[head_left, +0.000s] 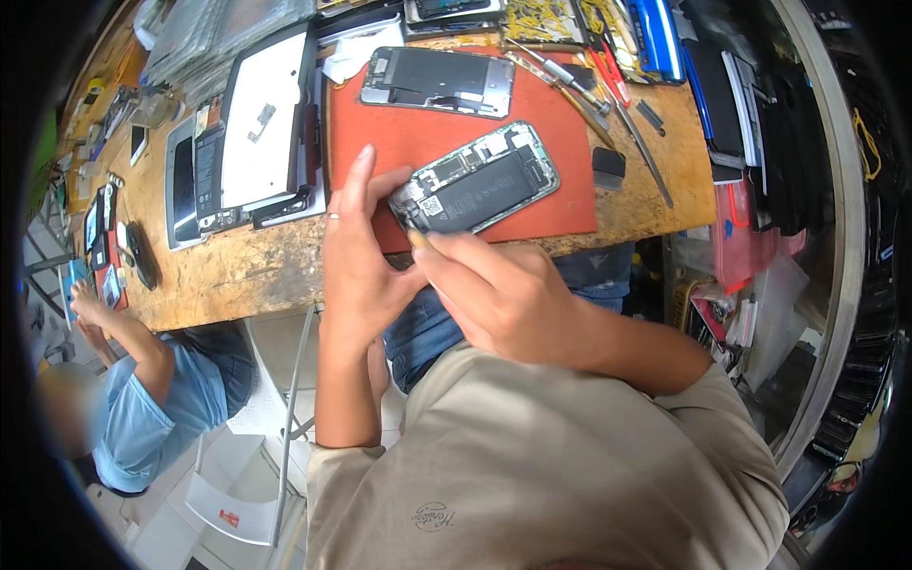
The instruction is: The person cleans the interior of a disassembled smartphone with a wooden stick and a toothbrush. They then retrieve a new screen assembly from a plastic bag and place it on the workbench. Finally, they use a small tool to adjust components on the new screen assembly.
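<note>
An opened smartphone [475, 180] lies tilted on the red mat, its black battery and circuit board exposed. My left hand [356, 237] steadies its left end, with fingers at the far edge and the thumb low by the near corner; the index finger points up. My right hand [503, 290] pinches a slim tan tool [418, 239] over the phone's lower left corner. Most of that tool is hidden by the fingers, so its kind cannot be told. Farther back on the mat lies a detached phone screen assembly [439, 81], its metal back showing.
Screwdrivers and tweezers [570, 90] lie at the mat's upper right, beside a long metal pry tool [646, 157]. Stacked laptop parts [266, 123] stand on the left of the wooden bench [237, 285]. A co-worker in a blue shirt [157, 408] sits at the far left.
</note>
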Demonstrator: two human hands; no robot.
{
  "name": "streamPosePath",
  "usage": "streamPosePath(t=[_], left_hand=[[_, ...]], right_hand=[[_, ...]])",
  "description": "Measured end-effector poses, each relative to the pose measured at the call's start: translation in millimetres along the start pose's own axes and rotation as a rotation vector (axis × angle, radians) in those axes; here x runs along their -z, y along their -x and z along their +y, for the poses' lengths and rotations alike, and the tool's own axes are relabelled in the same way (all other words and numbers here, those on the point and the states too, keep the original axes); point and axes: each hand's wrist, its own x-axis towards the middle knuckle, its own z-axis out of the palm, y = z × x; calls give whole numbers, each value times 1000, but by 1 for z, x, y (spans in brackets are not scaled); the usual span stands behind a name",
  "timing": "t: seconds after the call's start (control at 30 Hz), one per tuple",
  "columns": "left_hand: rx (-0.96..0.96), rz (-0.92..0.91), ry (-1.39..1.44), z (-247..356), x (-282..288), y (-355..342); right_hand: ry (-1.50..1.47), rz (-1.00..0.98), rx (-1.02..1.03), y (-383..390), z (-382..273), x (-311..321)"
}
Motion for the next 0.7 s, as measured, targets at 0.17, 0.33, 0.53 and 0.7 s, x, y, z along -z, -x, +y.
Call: streamPosePath(t=[0.17, 0.33, 0.53, 0.7], left_hand=[[-9, -6, -40, 0, 0, 1], [-10, -14, -13, 0, 0, -1], [-150, 18, -99, -1, 0, 0], [-162, 18, -104, 1, -1, 1]], right_hand=[[24, 37, 24, -3, 0, 1], [8, -30, 12, -9, 9, 1], [18, -139, 78, 6, -1, 22], [-57, -236, 38, 1, 5, 40]])
